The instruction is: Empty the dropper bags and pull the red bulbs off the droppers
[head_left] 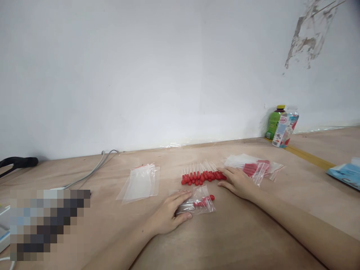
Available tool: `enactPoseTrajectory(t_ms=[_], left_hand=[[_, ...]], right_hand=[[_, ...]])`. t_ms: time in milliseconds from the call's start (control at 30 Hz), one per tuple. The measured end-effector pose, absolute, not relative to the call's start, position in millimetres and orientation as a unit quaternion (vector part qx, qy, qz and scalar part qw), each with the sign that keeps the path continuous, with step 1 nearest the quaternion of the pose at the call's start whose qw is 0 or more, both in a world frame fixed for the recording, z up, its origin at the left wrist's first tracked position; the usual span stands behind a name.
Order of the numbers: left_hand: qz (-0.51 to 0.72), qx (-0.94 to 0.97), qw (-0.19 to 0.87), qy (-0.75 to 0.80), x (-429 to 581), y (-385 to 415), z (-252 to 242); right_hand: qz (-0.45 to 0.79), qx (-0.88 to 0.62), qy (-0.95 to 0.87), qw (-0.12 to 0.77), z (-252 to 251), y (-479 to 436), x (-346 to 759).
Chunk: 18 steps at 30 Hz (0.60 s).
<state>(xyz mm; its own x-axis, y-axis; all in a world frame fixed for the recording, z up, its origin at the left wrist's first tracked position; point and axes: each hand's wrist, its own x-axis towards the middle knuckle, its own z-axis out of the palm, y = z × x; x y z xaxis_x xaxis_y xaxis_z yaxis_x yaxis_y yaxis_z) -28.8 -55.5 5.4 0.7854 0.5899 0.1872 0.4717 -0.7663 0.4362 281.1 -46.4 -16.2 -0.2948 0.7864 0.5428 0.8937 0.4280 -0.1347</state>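
Observation:
My left hand (171, 210) presses on the left end of a clear zip bag (204, 206), its fingers on top and its thumb along the near edge. Inside the bag lie some red-bulbed droppers (200, 203); one red bulb (212, 197) shows at its right end. Just beyond is a row of loose droppers (201, 176) with red bulbs toward me and thin pale stems pointing away. At the right end of this row is my right hand (236, 182), its thumb and fingers apart around the last bulbs. Its fingertips are partly hidden.
Left of the row lies a stack of flat clear zip bags (142, 183). Filled bags (250, 168) overlap beyond my right hand. A green bottle (272, 123) and a printed carton (284, 129) stand by the wall. Grey cables (97, 167) run at left; a blue packet (345, 174) is at right.

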Motion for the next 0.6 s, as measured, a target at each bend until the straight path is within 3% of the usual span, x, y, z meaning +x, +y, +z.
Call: enactPoseTrajectory(t_ms=[167, 267, 400, 600], left_hand=[[0.159, 0.926, 0.187, 0.287, -28.2, -55.9, 5.7], [0.16, 0.925, 0.191, 0.287, -28.0, -56.2, 6.5], [0.155, 0.925, 0.211, 0.277, -28.8, -57.2, 10.4], [0.156, 0.922, 0.223, 0.275, -28.9, -57.2, 12.2]], right_hand=[[-0.033, -0.492, -0.799, 0.343, 3.1, -62.6, 262.0], [0.062, -0.45, -0.843, 0.287, 18.2, -78.2, 243.0], [0.101, -0.459, -0.855, 0.217, 35.8, -92.8, 224.9], [0.175, -0.489, -0.819, 0.245, 39.0, -92.0, 213.0]])
